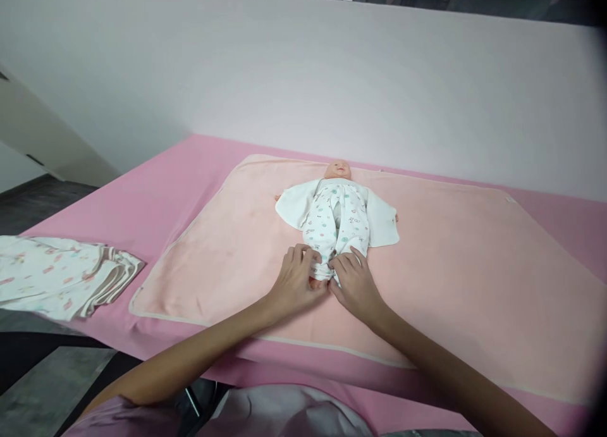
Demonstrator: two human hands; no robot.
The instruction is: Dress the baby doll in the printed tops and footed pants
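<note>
A baby doll [338, 169] lies on its back with its head towards the wall. It wears white baby pants [322, 225] with small coloured prints, over a plain white top [382, 221] whose wide sleeves spread to both sides. At the doll's feet, my left hand [300, 276] has its fingers curled on the cuff of one pant leg, where a bit of foot shows below. My right hand [355, 279] closes its fingers on the other leg's cuff, close beside the left. The other foot is hidden behind my fingers.
A peach blanket [455, 279] with a pale edge lies under the doll on a pink-covered table [156, 193]. Folded printed cloths [57, 276] are stacked at the table's left edge. A white wall [303, 76] stands right behind the table.
</note>
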